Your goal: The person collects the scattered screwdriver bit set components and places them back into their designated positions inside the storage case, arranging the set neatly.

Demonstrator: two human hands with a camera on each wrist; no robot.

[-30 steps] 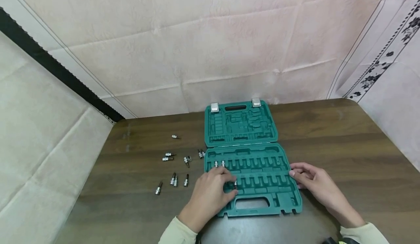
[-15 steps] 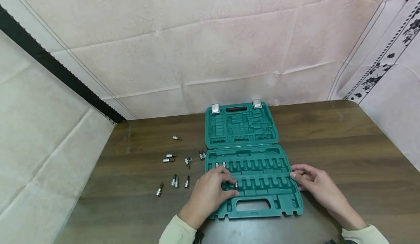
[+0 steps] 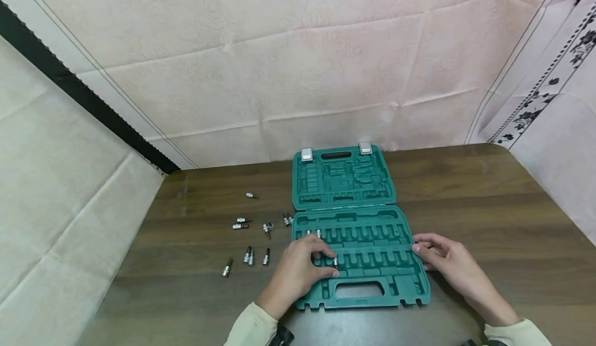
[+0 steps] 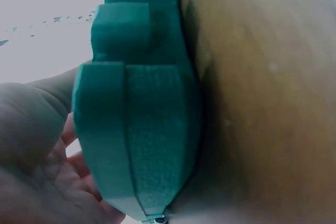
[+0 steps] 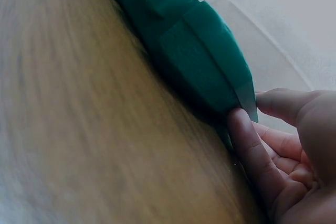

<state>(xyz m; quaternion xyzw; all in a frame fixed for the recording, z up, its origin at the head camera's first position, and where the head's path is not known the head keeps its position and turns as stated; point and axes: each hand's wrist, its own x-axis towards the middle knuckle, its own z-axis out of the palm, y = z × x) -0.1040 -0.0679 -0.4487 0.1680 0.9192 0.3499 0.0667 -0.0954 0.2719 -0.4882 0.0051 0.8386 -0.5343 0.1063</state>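
Note:
A green socket case (image 3: pixel 363 272) lies unfolded on the table, its lid toward the wall. My left hand (image 3: pixel 298 266) reaches over the lower tray's left side. Its thumb and index finger are bent around a small silver bit socket (image 3: pixel 335 261) in a front-row slot, one fingertip at each end. Two more bit sockets (image 3: pixel 318 233) stand in the back row, partly behind this hand. My right hand (image 3: pixel 444 258) grips the case's right edge; in the right wrist view its thumb (image 5: pixel 244 129) presses the side wall. In the left wrist view the case wall (image 4: pixel 152 129) hides the left fingertips.
Several loose bit sockets are scattered left of the case, among them a near one (image 3: pixel 227 267) and a far one (image 3: pixel 251 195). Two bit sockets (image 3: pixel 287 220) lie close against the case's left edge. A cloth-covered wall (image 3: pixel 279 77) rises behind the wooden table (image 3: pixel 186 304).
Both hands stay nearly in place. The left index finger and thumb shift only slightly about the bit socket. The head view moves a little.

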